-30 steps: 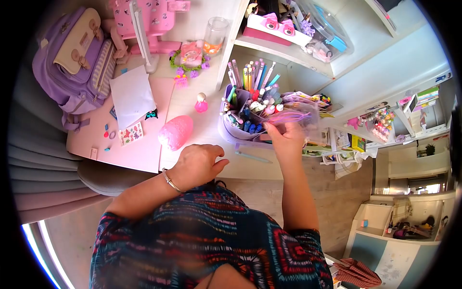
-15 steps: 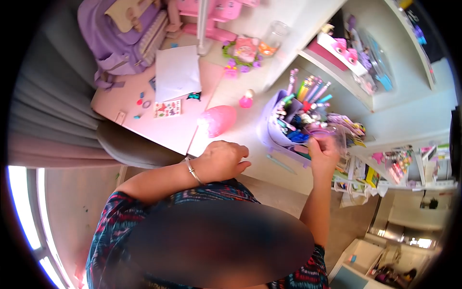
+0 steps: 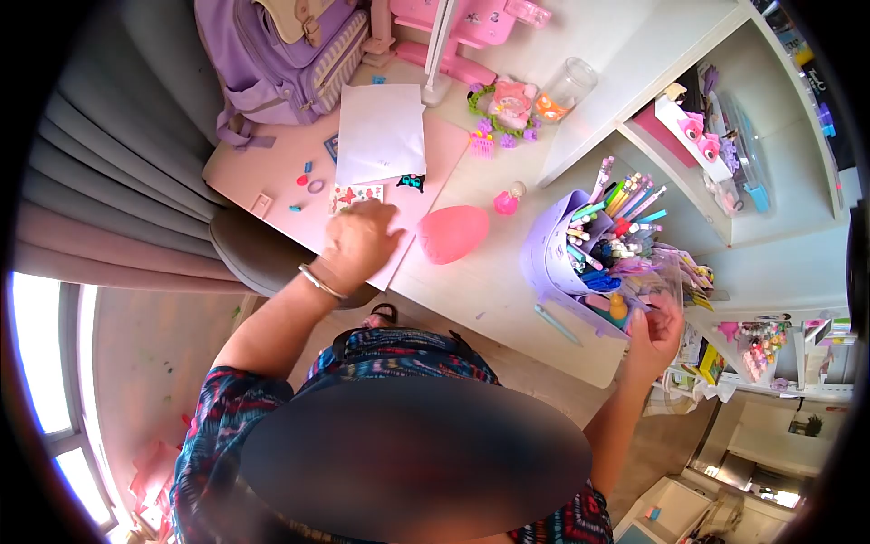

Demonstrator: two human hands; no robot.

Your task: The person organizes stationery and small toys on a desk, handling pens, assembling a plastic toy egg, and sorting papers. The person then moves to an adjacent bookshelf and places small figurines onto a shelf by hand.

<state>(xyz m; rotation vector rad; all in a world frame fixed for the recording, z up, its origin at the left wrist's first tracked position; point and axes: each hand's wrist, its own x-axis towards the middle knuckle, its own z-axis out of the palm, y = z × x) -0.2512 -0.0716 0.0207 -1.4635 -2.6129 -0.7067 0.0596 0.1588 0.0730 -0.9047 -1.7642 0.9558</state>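
Note:
My left hand (image 3: 362, 240) hovers over the near edge of the pink mat (image 3: 304, 222), fingers loosely apart, partly covering a small sticker sheet (image 3: 349, 196). Nothing shows in it. A pink egg-shaped object (image 3: 455, 234) lies to its right. At the right, my right hand (image 3: 657, 337) is closed, with thumb and fingers on the edge of a clear plastic box (image 3: 669, 272) beside the purple organizer (image 3: 547, 245). Pens and pencils (image 3: 634, 195) stand upright in the organizer. Whatever else the right fingers touch is hidden. A light teal pen (image 3: 557, 324) lies in front.
A white paper (image 3: 381, 136) lies on the mat, before a purple backpack (image 3: 290, 77). Behind the egg are a small pink bottle (image 3: 509, 199), a clear jar (image 3: 566, 88) and a pink stand (image 3: 471, 23). White shelves (image 3: 680, 168) rise at the right. A chair (image 3: 258, 249) touches the desk's left front.
The view has shifted left. My left hand has moved from in front of the egg to over the mat and sticker sheet. My right hand has moved nearer the organizer's front right corner.

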